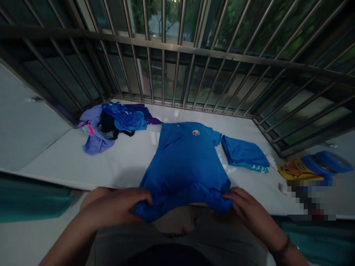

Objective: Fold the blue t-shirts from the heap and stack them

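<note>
Both left hand (129,204) and right hand (244,206) pinch the shirt (188,159), fingers (146,194) closed; uneven tugging could jostle the folded pile (245,151) beside it.

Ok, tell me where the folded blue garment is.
In the head view, the folded blue garment lies right of centre on the white ledge, between the spread blue shirt and the yellow-and-blue object.

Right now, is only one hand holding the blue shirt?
No, the left hand and right hand both hold the blue shirt near its bottom edge.
</note>
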`<control>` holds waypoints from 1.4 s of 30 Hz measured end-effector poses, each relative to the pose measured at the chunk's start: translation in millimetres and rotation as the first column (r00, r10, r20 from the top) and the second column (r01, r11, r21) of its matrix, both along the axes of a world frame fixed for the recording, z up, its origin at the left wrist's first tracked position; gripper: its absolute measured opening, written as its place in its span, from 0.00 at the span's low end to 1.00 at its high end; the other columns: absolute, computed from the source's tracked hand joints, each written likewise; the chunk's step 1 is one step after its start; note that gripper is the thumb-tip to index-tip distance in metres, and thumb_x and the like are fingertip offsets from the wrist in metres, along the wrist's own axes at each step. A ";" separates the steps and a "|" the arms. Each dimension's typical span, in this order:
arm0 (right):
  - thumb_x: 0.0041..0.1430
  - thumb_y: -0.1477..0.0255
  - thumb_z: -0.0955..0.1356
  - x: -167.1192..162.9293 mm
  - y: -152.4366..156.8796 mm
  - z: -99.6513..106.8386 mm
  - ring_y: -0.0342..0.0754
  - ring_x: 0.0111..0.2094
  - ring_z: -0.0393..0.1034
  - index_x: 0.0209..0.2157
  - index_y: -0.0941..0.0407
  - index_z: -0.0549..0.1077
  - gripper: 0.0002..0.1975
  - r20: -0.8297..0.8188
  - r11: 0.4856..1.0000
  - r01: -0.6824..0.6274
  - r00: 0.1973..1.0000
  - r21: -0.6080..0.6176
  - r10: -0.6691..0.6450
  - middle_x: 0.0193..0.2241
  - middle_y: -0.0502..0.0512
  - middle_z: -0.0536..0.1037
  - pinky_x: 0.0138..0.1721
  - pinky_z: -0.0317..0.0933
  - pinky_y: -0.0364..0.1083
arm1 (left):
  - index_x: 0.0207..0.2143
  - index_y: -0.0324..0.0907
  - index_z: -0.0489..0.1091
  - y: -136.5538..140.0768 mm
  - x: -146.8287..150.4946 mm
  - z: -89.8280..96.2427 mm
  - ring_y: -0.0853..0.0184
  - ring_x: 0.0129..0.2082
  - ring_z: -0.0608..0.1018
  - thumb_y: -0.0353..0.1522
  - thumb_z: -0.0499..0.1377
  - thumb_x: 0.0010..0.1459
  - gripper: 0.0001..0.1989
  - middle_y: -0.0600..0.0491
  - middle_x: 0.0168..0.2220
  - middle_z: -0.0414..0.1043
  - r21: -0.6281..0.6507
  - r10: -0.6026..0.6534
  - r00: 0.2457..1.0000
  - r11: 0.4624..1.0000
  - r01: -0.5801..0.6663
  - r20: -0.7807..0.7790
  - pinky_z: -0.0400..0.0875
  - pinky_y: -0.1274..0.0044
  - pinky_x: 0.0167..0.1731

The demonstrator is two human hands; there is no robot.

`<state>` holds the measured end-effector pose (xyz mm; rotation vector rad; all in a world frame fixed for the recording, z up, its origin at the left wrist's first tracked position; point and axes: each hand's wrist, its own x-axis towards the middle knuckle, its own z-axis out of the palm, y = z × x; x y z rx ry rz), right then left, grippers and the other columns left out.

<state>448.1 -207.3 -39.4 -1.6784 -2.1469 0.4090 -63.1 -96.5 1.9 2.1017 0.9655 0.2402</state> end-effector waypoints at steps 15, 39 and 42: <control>0.77 0.67 0.65 -98.7 99.9 -65.0 0.67 0.75 0.60 0.72 0.57 0.72 0.27 0.257 0.992 0.123 0.959 0.012 -0.122 0.75 0.66 0.67 0.74 0.56 0.69 | 0.75 0.36 0.63 70.8 128.9 -109.9 0.41 0.70 0.72 0.38 0.62 0.73 0.33 0.32 0.73 0.66 0.532 0.445 0.878 0.793 -0.295 -0.176 0.71 0.53 0.67; 0.82 0.62 0.62 -138.1 53.0 -53.0 0.59 0.51 0.78 0.60 0.53 0.80 0.20 0.209 0.995 0.096 0.973 -0.002 -0.094 0.52 0.62 0.85 0.54 0.69 0.57 | 0.43 0.48 0.61 89.7 -26.5 -105.8 0.66 0.35 0.84 0.36 0.63 0.59 0.13 0.53 0.43 0.81 -0.609 0.766 -0.360 0.051 -0.792 0.533 0.74 0.78 0.31; 0.83 0.64 0.60 -124.3 80.7 -47.9 0.57 0.50 0.77 0.54 0.53 0.82 0.20 0.175 0.989 0.121 0.975 0.086 -0.134 0.49 0.61 0.85 0.54 0.68 0.55 | 0.47 0.48 0.65 86.2 -5.3 -104.8 0.61 0.46 0.86 0.40 0.60 0.67 0.11 0.50 0.50 0.82 -0.203 0.764 0.039 0.220 -0.954 0.644 0.80 0.72 0.42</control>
